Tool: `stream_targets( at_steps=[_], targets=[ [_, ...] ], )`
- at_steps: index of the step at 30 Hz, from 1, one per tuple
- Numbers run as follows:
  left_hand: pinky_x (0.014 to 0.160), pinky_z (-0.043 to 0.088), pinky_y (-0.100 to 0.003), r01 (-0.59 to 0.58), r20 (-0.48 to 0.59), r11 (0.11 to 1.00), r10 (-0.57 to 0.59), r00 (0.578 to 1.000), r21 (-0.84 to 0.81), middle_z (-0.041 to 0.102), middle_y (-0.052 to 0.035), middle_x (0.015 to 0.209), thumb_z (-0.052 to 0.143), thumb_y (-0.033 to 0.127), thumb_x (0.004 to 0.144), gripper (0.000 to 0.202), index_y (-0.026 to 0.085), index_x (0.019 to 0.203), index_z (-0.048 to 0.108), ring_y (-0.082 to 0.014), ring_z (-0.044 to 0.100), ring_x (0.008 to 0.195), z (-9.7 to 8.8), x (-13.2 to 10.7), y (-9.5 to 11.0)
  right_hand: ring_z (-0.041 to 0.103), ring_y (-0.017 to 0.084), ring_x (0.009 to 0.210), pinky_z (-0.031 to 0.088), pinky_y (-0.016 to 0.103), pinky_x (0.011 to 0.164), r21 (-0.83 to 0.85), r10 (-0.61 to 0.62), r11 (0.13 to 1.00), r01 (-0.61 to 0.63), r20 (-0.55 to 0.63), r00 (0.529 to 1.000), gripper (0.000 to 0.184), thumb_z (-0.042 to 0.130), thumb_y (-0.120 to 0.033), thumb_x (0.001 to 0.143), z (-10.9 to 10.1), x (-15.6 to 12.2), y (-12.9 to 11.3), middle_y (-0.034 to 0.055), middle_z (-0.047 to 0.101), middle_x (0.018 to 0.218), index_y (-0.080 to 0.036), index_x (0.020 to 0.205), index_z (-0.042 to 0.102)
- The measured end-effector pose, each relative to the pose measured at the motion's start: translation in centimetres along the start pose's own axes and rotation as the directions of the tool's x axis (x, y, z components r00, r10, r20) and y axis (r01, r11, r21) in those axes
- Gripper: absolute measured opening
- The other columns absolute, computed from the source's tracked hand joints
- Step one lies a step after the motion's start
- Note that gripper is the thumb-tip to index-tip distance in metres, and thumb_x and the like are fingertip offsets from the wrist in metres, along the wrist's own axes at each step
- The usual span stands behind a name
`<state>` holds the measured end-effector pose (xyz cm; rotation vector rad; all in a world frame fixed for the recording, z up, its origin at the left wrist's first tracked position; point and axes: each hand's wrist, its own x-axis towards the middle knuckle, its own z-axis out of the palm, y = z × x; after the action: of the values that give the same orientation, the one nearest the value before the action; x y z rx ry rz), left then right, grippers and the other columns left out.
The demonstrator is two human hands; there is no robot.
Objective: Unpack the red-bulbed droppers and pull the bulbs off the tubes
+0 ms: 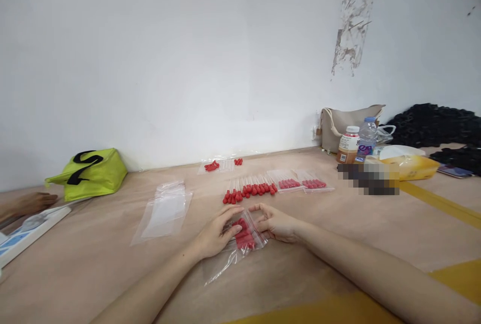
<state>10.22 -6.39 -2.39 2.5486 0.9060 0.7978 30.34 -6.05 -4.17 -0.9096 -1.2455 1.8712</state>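
Observation:
In front of me lies a clear zip bag (225,264) holding several droppers with red bulbs (245,236) and thin clear stems. My left hand (221,231) is closed on the bag's left side, with the thumb over the red bulbs. At the zip edge on the right, my right hand (276,222) pinches the bag between thumb and fingers. Just beyond my hands is a row of loose red-bulbed droppers (250,190). To its right lie two filled clear bags (289,183). A stack of flat clear bags (165,211) rests on the left.
Along the wall are more red pieces (212,166) on clear plastic and a lime-green bag (93,173). Another person's hand (33,203) rests at far left beside a white power strip (35,236). Bottles (349,143), a beige bag (338,118) and a yellow packet (413,166) stand right.

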Motion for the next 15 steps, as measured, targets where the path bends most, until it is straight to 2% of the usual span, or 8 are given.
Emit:
stream_targets(
  at_steps=[4, 9, 12, 15],
  targets=[
    [0.094, 0.04, -0.033, -0.068, 0.005, 0.993, 0.068, 0.998, 0.093, 0.048, -0.0059, 0.122, 0.042, 0.017, 0.085, 0.036, 0.025, 0.12, 0.048, -0.0162, 0.046, 0.112, 0.3, 0.6, 0.3, 0.056, 0.01, 0.049, 0.045, 0.025, 0.054, -0.016, -0.075, 0.997, 0.074, -0.085, 0.994, 0.055, 0.063, -0.015, 0.056, 0.3, 0.2, 0.5, -0.009, 0.055, 0.056, -0.018, 0.104, 0.036],
    [0.087, 0.043, -0.031, -0.247, 0.075, 0.939, 0.236, 0.969, 0.24, 0.052, -0.005, 0.114, 0.039, 0.013, 0.086, 0.035, 0.026, 0.117, 0.051, -0.0156, 0.05, 0.103, 1.0, 1.4, 0.5, 0.055, 0.01, 0.052, 0.042, 0.024, 0.053, -0.002, -0.133, 0.991, 0.133, -0.045, 0.99, 0.062, 0.064, -0.013, 0.053, 0.7, 0.1, 0.9, -0.0072, 0.059, 0.062, -0.018, 0.105, 0.032],
    [0.081, 0.044, -0.029, -0.31, 0.113, 0.895, 0.289, 0.951, 0.321, 0.058, -0.0048, 0.1, 0.04, 0.014, 0.086, 0.024, 0.019, 0.102, 0.058, -0.0153, 0.053, 0.092, 1.3, 1.5, 0.5, 0.048, 0.007, 0.043, 0.037, 0.02, 0.047, -0.026, -0.144, 0.989, 0.142, -0.066, 0.987, 0.06, 0.061, -0.01, 0.052, 0.9, -0.1, 0.9, -0.0108, 0.054, 0.053, -0.018, 0.104, 0.031],
    [0.078, 0.044, -0.028, -0.355, 0.135, 0.843, 0.328, 0.935, 0.404, 0.06, -0.0048, 0.09, 0.038, 0.013, 0.087, 0.021, 0.015, 0.086, 0.059, -0.0151, 0.053, 0.087, 1.3, 1.5, 0.4, 0.043, 0.005, 0.039, 0.034, 0.018, 0.043, -0.05, -0.152, 0.988, 0.148, -0.071, 0.986, 0.051, 0.062, -0.013, 0.053, 1.1, -0.2, 0.9, -0.0118, 0.051, 0.049, -0.019, 0.096, 0.035]
  ],
)
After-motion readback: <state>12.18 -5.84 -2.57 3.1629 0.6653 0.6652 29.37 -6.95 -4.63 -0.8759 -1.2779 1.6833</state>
